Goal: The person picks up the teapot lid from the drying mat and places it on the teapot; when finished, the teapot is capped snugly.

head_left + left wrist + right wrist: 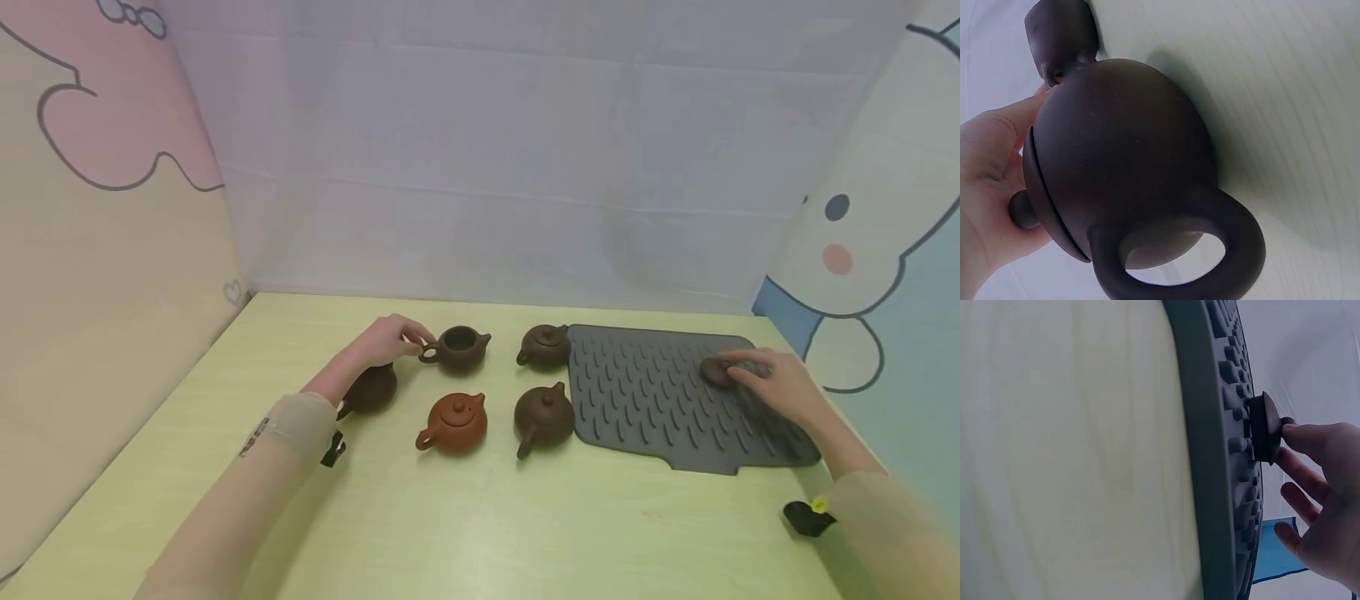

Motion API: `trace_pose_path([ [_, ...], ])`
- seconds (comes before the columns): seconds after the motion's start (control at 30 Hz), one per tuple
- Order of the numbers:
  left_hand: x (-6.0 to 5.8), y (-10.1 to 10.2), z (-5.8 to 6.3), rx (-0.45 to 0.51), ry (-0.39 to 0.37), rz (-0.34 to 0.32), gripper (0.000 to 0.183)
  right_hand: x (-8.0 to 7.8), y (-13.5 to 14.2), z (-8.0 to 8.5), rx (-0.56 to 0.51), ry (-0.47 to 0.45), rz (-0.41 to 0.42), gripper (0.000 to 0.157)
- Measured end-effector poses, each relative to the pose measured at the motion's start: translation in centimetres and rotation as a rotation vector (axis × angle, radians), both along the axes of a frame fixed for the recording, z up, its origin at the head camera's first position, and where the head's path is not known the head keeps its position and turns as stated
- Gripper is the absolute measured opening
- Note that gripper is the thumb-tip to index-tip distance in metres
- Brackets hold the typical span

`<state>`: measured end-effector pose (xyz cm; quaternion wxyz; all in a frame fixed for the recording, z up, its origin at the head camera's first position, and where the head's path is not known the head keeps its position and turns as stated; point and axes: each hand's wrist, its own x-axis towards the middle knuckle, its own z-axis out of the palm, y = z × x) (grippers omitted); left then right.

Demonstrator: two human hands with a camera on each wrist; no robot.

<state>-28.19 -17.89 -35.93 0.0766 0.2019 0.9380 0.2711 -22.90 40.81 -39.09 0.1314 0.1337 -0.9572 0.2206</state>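
In the head view my left hand [393,340] pinches the handle of a dark brown teapot [462,350] whose top stands uncovered. A second dark teapot [372,390] sits under my left wrist; with its lid on, it fills much of the left wrist view and hides some of the fingers. Over at the right, my right hand [776,383] pinches the knob of a dark teapot lid [718,372]. The right wrist view shows that lid [1264,429] with its underside against the grey ribbed mat, thumb and finger at the knob.
A reddish teapot [456,423] and two dark lidded teapots, one behind [545,346] and one in front [544,416], stand mid-table. The front one is close to the left edge of the grey mat [637,392]. Printed curtains surround the pale yellow table [465,525].
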Motion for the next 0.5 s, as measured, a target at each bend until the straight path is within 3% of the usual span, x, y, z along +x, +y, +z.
trace_pose_path([
  [0.27, -0.2, -0.1, -0.1, 0.000, 0.001, -0.002, 0.028, -0.5, -0.3, 0.5, 0.012, -0.078, -0.037, 0.028],
  [0.5, -0.3, 0.0, 0.0, -0.002, -0.013, -0.001, 0.028, -1.7, -1.3, 1.7, 0.004, -0.094, -0.050, 0.035],
])
